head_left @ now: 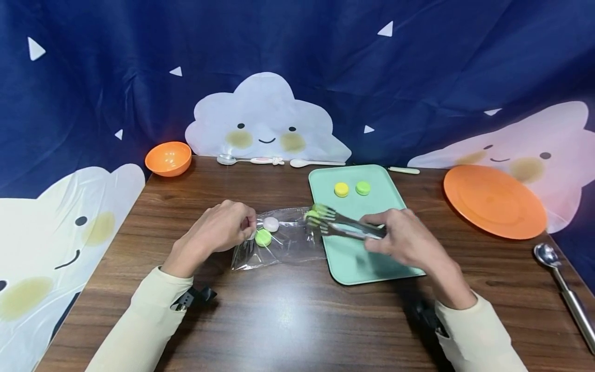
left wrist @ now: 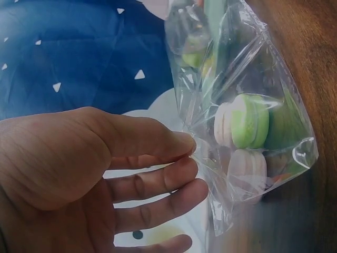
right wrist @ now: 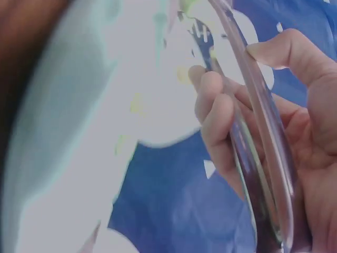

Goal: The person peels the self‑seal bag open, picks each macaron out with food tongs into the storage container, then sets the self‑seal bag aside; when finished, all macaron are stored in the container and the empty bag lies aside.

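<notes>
My left hand [head_left: 248, 227] pinches the near-left edge of a clear plastic bag [head_left: 288, 245] lying on the table; the left wrist view shows my thumb and forefinger of the left hand [left wrist: 185, 150] on the film. Inside the bag [left wrist: 237, 63] lie a green macaron [head_left: 263, 237] [left wrist: 250, 121] and a pale pink one [head_left: 271, 224] [left wrist: 247, 166]. My right hand [head_left: 377, 235] [right wrist: 231, 71] squeezes metal tongs [head_left: 346, 228] [right wrist: 255, 153], whose tips hold a yellow-green macaron [head_left: 313, 215] at the bag's right opening. A yellow macaron [head_left: 341, 189] and a green one [head_left: 363, 188] sit on the mint tray [head_left: 372, 266].
An orange bowl [head_left: 168, 158] stands at the back left and an orange plate [head_left: 495, 200] at the right. Two spoons [head_left: 251, 160] [head_left: 317, 163] and a white utensil [head_left: 403, 170] lie along the back edge. A metal scoop [head_left: 564, 292] lies at the near right.
</notes>
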